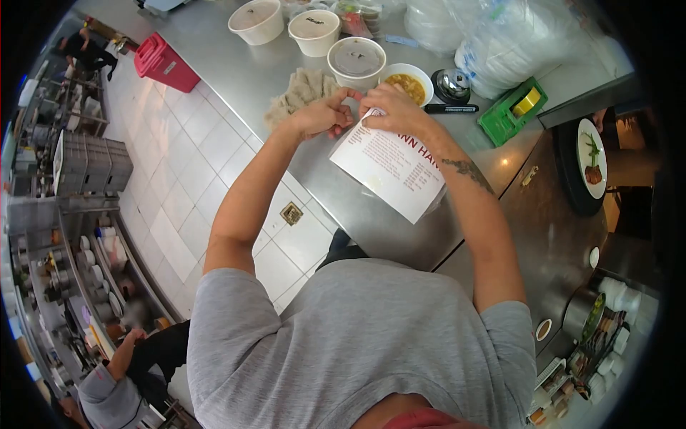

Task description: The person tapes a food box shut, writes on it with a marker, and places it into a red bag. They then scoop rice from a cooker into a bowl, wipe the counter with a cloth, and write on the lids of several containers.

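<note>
My right hand presses and grips the top edge of a white printed paper with red lettering. A clear plastic edge shows beneath the paper's lower right corner. Beside the paper's upper left corner is my left hand, its index finger stretched toward the right hand and the other fingers loosely bent, with nothing visible in them. A beige cloth lies just beyond the left hand. Past the right hand sit a bowl of yellowish food and a lidded white tub.
A black marker, a call bell and a green tape dispenser stand to the right. More lidded tubs and plastic bags line the back. A plated dish is far right. Co-workers are at left.
</note>
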A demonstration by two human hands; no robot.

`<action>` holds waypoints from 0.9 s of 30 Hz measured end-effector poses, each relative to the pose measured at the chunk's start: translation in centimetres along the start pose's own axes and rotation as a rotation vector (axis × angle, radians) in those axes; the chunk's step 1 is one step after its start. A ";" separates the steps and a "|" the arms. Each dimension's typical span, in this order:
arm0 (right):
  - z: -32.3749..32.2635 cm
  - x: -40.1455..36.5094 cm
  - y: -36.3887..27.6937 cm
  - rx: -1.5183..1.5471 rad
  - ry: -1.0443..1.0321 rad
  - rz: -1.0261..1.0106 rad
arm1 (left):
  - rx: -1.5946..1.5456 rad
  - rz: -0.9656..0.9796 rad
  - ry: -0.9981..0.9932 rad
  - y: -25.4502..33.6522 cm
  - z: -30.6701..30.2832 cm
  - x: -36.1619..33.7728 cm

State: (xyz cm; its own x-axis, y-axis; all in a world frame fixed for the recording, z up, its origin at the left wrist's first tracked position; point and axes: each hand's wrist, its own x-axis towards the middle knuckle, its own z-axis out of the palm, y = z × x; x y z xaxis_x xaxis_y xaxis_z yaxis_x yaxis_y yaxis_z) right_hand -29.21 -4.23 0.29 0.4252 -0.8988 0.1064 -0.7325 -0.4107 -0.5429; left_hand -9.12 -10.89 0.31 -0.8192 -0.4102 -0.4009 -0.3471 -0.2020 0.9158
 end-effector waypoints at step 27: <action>-0.9 0.6 -0.5 -0.032 -0.185 0.050 | -0.370 -0.080 0.166 -2.3 2.4 1.5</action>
State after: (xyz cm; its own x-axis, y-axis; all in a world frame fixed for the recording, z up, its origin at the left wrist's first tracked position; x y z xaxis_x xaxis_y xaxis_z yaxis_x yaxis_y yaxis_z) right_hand -29.03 -4.70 1.37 0.4763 -0.8760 -0.0764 -0.7703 -0.3737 -0.5168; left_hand -10.63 -8.90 -2.37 -0.7009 -0.5123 -0.4962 -0.1938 -0.5327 0.8238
